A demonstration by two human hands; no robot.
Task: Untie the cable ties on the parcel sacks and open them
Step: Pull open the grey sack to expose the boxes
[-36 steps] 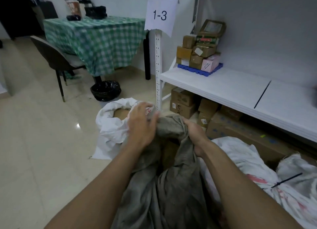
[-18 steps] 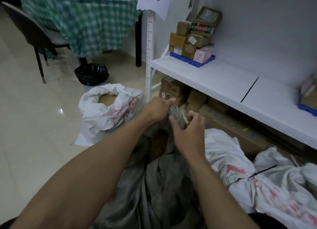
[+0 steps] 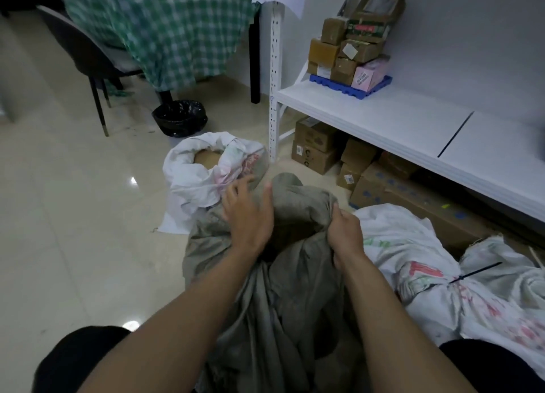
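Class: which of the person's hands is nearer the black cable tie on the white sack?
Right. The right hand grips the grey sack just left of the cable tie; the left hand lies farther left.

Your hands have parted: left hand (image 3: 247, 215) now spread loose over the grey sack (image 3: 283, 289), right hand (image 3: 345, 233) gripping its rim, mouth wider.

Grey sack (image 3: 298, 215): matt, coarse woven cloth. White sack (image 3: 418, 254): woven plastic. Floor (image 3: 73, 215): glossy tile. Boxes (image 3: 318, 145): matt cardboard.
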